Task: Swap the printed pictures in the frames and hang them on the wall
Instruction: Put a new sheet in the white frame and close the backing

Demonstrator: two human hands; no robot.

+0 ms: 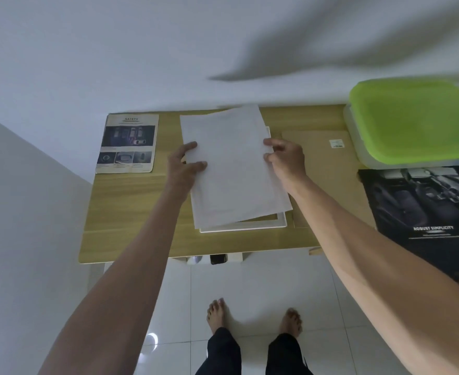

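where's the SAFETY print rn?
In the head view, the SAFETY print lies flat at the far-left corner of the wooden table, by the wall, left of the left hand and the white sheet it holds.

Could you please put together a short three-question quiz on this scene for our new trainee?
1. True or false: both hands grip the white sheet.
2. Which print lies at the table's far left corner: A) the dark "Robust Simplicity" poster, B) the "Safety" print, C) the brown backing board?
3. What lies directly beneath the white sheet?

Key
1. True: the left hand holds its left edge and the right hand pinches its right edge.
2. B.
3. The white picture frame, whose near edge shows below the sheet.
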